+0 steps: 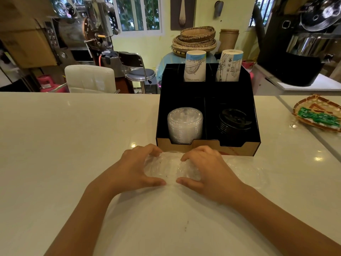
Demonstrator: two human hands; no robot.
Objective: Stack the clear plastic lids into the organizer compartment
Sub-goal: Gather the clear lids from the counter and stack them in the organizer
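Observation:
A black organizer [252, 115] stands on the white counter in front of me. Its front left compartment holds a stack of clear lids [185, 124]. On the counter just before the organizer lie overlapping clear plastic lids [170, 169]. My left hand [137, 166] grips their left side, thumb in front and fingers behind. My right hand [207, 169] grips their right side the same way. More clear lids [247, 171] lie flat on the counter to the right of my right hand.
The front right compartment holds black lids [234, 121]. Two stacks of paper cups [195, 66] stand in the back compartments. A woven tray with green packets [318, 113] sits at the far right. White counter [64, 135] spreads to the left.

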